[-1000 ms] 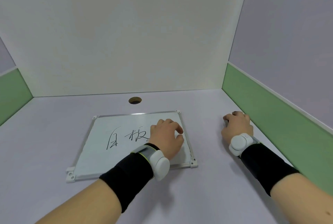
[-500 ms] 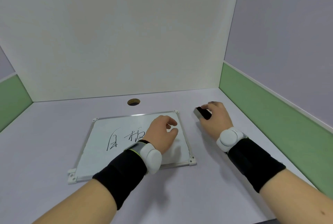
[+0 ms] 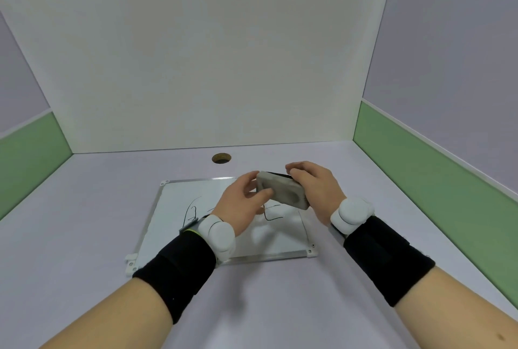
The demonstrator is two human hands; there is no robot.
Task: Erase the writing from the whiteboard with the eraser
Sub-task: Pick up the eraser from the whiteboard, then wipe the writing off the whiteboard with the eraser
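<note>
Both hands hold the eraser [image 3: 281, 191] in the air above the far right part of the whiteboard [image 3: 179, 202], which lies flat near the middle of the tabletop [image 3: 84, 208]. The right hand [image 3: 315, 188] grips the eraser's right end, fingers curled over its dark top edge; the left hand [image 3: 242, 202] pinches its left end, thumb on the grey face. Black writing [image 3: 193, 211] shows on the board, partly hidden behind the hands. A round hole [image 3: 221, 158] sits near the tabletop's far edge.
</note>
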